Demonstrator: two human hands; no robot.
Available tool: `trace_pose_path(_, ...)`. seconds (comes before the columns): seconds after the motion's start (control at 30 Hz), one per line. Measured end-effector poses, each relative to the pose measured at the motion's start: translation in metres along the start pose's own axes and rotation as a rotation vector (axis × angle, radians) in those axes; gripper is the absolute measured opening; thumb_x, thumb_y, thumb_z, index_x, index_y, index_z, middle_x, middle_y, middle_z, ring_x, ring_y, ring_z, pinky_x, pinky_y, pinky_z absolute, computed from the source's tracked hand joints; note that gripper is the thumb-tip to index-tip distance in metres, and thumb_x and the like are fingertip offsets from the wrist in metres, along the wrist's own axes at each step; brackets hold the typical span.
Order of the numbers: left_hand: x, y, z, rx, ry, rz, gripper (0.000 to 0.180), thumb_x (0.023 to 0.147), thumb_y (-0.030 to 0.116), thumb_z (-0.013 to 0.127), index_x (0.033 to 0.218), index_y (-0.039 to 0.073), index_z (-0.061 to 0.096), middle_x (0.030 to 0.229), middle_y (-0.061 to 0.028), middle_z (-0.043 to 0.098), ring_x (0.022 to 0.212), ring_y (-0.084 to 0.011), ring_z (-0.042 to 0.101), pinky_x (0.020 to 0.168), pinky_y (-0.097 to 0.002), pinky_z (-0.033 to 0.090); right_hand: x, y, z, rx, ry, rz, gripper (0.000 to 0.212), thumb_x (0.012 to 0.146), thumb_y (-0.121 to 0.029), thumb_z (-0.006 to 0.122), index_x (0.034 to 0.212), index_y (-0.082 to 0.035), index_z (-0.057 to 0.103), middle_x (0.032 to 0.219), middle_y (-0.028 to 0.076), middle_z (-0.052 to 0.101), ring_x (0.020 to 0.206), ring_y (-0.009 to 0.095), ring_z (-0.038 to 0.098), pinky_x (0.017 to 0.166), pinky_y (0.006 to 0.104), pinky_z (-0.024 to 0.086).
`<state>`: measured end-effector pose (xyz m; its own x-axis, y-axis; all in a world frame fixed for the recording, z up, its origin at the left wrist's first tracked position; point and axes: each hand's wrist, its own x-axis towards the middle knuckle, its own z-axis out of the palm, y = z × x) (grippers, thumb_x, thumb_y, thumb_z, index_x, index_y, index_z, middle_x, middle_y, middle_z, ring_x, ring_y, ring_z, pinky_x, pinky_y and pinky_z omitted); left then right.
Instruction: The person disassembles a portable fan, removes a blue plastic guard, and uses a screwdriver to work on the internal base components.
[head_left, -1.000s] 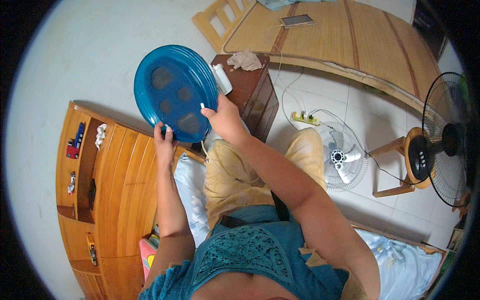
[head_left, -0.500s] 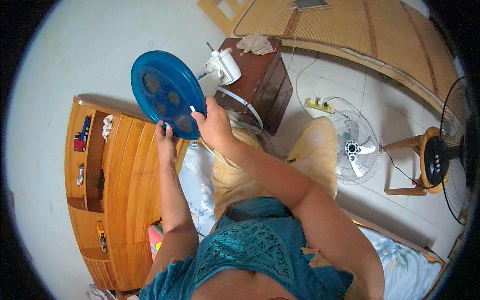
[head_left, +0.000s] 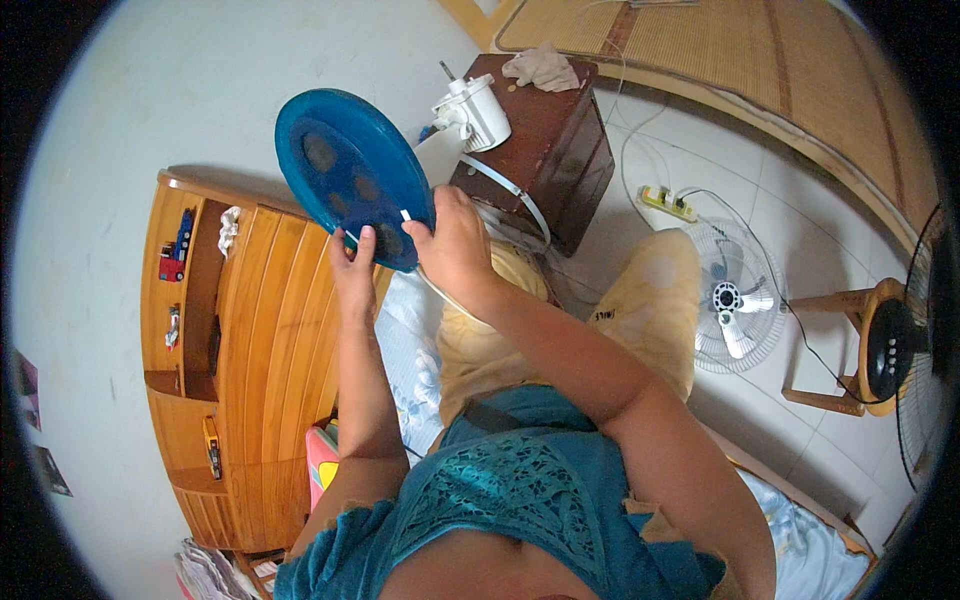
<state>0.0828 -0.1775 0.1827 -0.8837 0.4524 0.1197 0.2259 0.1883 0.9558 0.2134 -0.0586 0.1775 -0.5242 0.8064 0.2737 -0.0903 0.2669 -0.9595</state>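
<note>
A round dark-blue base (head_left: 345,150), apparently of a fan, is tilted up in front of me with its hollow underside showing and several dull round patches inside. My left hand (head_left: 355,280) grips its lower rim, thumb on the inner side. On the right rim, my right hand (head_left: 455,250) is closed, the thumb beside a short white tip. A pale cord (head_left: 440,290) hangs from below this hand. Behind the base, a white fan motor (head_left: 482,112) with a bare metal shaft shows above a white part. How these join is partly hidden.
A brown wooden cabinet (head_left: 585,190) with a crumpled cloth (head_left: 541,68) stands behind. On the tiled floor lie a yellow-green power strip (head_left: 668,204) and a fan head (head_left: 727,297). A stool (head_left: 880,300) holds a black fan. The wooden headboard (head_left: 270,360) is at left.
The whole view has shifted, so the room appears farther right and slightly higher. My left thumb has slid a little along the rim toward my right hand. Both hands keep hold.
</note>
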Motion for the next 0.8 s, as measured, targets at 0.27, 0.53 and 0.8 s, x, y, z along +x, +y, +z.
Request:
trace_pose_path(0.27,-0.013,-0.003,0.028,0.104,0.067,0.173,0.113,0.069,0.03,0.081,0.143,-0.004,0.003,0.142,-0.0241,0.023,0.129,-0.0322,0.029,0.106,-0.0366,0.026,-0.007,0.008,0.004,0.007,-0.005,-0.122,0.025,0.074,-0.009,0.065,0.091,0.004,0.051,0.091,0.023,0.055,0.091,0.041,0.054,0.08,0.0467,0.043)
trace_pose_path(0.53,-0.025,0.002,0.034,0.085,0.057,0.216,0.113,0.072,0.023,0.079,0.143,-0.003,-0.005,0.142,-0.0233,0.024,0.128,-0.0295,0.031,0.105,-0.0352,0.028,-0.009,0.013,0.008,0.057,-0.106,-0.14,0.023,0.078,-0.004,0.051,0.099,0.006,0.052,0.091,0.025,0.056,0.089,0.043,0.054,0.081,0.0481,0.043)
trace_pose_path(0.8,-0.024,0.007,0.04,0.185,0.07,0.336,0.103,0.074,0.021,0.077,0.144,0.0,0.004,0.14,-0.0205,0.03,0.124,-0.0273,0.038,0.104,-0.0349,0.029,-0.009,0.014,0.007,0.141,-0.111,-0.083,0.022,0.078,-0.005,0.048,0.098,0.006,0.051,0.093,0.028,0.056,0.088,0.045,0.054,0.078,0.0509,0.043)
